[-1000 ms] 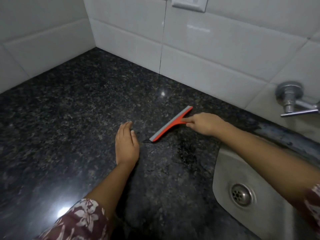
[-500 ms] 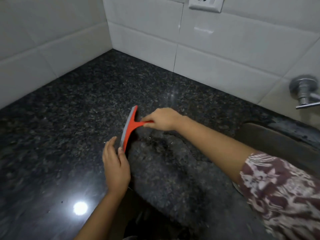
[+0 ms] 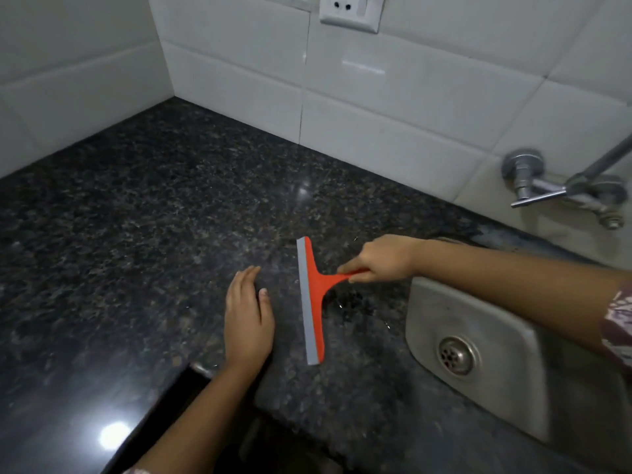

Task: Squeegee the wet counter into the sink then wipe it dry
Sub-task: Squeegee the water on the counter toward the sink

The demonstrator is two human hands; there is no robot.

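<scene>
An orange squeegee (image 3: 313,295) with a grey rubber blade rests blade-down on the dark speckled granite counter (image 3: 154,217). My right hand (image 3: 384,258) grips its orange handle from the right. Flat on the counter just left of the blade lies my left hand (image 3: 248,319), fingers together and holding nothing. A steel sink (image 3: 506,381) with a round drain sits to the right of the squeegee. Small water drops glisten on the counter between blade and sink.
White tiled walls meet in a corner at the back left. A wall socket (image 3: 349,12) sits above the counter. A metal tap (image 3: 561,189) sticks out of the wall over the sink. The counter's front edge runs along the bottom left.
The squeegee has been drawn to the right, toward the sink, with its blade staying roughly front-to-back. My left hand stays flat on the counter. The sink has come into view.
</scene>
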